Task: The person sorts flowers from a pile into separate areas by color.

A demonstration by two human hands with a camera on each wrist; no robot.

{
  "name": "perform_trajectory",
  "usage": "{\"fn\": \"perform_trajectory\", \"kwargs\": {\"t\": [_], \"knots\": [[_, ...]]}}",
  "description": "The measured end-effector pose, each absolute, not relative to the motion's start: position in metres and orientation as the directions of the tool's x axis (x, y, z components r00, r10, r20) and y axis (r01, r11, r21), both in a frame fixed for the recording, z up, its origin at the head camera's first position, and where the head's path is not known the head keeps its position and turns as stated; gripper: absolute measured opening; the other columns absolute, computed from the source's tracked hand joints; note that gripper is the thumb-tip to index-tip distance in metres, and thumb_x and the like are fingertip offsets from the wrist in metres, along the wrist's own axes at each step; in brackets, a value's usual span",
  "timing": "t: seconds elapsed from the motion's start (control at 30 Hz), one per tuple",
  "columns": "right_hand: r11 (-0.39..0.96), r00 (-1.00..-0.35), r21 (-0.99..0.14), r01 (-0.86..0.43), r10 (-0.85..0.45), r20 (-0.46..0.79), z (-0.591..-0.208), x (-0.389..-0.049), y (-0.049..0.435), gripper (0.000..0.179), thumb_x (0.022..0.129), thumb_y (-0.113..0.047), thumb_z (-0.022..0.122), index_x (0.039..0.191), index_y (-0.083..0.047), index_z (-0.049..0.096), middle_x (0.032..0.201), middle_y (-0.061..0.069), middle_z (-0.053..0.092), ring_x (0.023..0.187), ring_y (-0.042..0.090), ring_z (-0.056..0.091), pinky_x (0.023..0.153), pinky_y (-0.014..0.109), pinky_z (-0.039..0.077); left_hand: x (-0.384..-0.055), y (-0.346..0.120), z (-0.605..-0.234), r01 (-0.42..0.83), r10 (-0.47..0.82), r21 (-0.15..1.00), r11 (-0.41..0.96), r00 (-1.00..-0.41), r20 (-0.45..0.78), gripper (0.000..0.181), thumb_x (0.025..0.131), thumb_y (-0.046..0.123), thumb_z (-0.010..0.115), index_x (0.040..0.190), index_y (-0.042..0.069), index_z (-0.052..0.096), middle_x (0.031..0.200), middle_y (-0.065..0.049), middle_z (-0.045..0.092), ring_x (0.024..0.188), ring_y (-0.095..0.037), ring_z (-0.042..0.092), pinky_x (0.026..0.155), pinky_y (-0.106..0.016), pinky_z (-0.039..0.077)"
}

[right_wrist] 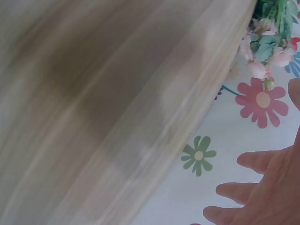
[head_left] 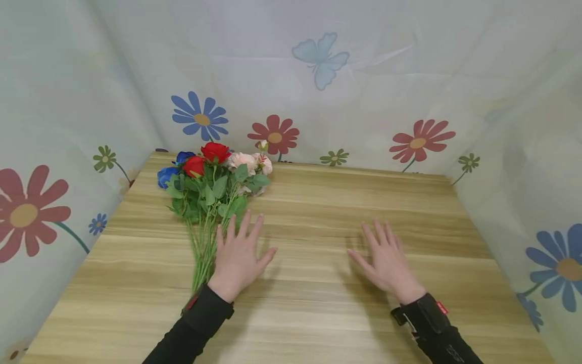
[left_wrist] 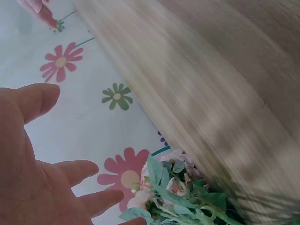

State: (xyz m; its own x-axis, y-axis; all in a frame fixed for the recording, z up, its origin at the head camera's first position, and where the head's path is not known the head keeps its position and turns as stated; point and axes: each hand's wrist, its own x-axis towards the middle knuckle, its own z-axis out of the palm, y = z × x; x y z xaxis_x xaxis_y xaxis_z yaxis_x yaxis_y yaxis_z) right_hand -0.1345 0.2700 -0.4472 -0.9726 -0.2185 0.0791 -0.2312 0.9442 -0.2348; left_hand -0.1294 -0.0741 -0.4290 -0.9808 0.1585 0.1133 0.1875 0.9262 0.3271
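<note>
Flower bunch (head_left: 211,189) at left of table (head_left: 313,212), blooms (head_left: 215,152) toward back edge, stems (head_left: 202,258) toward you. Your left cuff (head_left: 206,313) hides stem ends; could snag and drag them if swept sideways, and unbound stems might scatter. Your left hand (head_left: 238,258), at stems' right side: back up, fingers spread, holding nothing. Your right hand (head_left: 388,263), well apart from flowers: likewise spread, thumb inward, nothing held.

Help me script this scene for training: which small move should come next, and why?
Probably bring the left hand onto the green flower stems: it holds nothing and appears nearest them, while the right hand, also empty, is farther off.
</note>
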Motion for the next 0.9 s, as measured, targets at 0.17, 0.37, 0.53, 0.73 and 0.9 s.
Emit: {"fn": "perform_trajectory", "kwargs": {"t": [0.17,0.37,0.53,0.73,0.9], "knots": [[0.881,-0.965,-0.395,-0.260,-0.252,0.073,-0.439,-0.130,0.257,0.077,0.102,-0.048,0.052,0.158,-0.001,0.027,0.163,0.034,0.020,0.151,0.054,0.017,0.119,0.071,0.019,-0.126,-0.082,-0.424,0.190,0.158,0.330,0.925,-0.980,0.121,0.073,0.097,0.057,0.057,0.156,0.019,0.039,0.165,-0.017,0.031,0.151,-0.048,0.028,0.119,-0.071,0.021],[0.708,-0.948,-0.639,-0.301,-0.298,0.116,-0.432,-0.133,0.232,0.065,0.104,-0.033,0.055,0.155,0.001,0.033,0.159,0.028,0.034,0.146,0.048,0.035,0.116,0.065,0.032,-0.122,-0.099,-0.416,0.194,0.151,0.338,0.921,-0.977,0.148,0.070,0.099,0.049,0.059,0.153,0.008,0.042,0.155,-0.025,0.043,0.141,-0.051,0.040,0.115,-0.066,0.033],[0.388,-0.931,-0.903,-0.188,-0.362,0.038,-0.427,-0.138,0.207,0.050,0.105,-0.019,0.053,0.149,0.001,0.041,0.152,0.027,0.045,0.137,0.044,0.050,0.111,0.049,0.047,-0.122,-0.119,-0.405,0.175,0.134,0.333,0.927,-0.981,0.143,0.067,0.097,0.034,0.066,0.149,0.000,0.043,0.139,-0.030,0.055,0.121,-0.049,0.058,0.097,-0.058,0.051],[0.056,-0.906,-0.997,0.049,-0.417,-0.067,-0.422,-0.141,0.177,0.045,0.107,-0.023,0.048,0.145,0.001,0.044,0.140,0.023,0.056,0.123,0.024,0.064,0.104,0.030,0.053,-0.122,-0.145,-0.394,0.084,0.084,0.317,0.945,-0.996,0.012,0.050,0.096,0.026,0.067,0.130,-0.008,0.055,0.113,-0.028,0.066,0.090,-0.042,0.068,0.067,-0.050,0.057],[-0.121,-0.897,-0.978,0.170,-0.430,-0.102,-0.419,-0.141,0.156,0.036,0.107,-0.021,0.047,0.136,-0.001,0.050,0.122,0.004,0.069,0.108,0.013,0.069,0.100,0.030,0.054,-0.122,-0.159,-0.390,0.053,0.087,0.325,0.944,-0.992,-0.090,0.034,0.094,0.023,0.069,0.112,-0.005,0.062,0.085,-0.017,0.068,0.064,-0.027,0.063,0.053,-0.038,0.049]]}}
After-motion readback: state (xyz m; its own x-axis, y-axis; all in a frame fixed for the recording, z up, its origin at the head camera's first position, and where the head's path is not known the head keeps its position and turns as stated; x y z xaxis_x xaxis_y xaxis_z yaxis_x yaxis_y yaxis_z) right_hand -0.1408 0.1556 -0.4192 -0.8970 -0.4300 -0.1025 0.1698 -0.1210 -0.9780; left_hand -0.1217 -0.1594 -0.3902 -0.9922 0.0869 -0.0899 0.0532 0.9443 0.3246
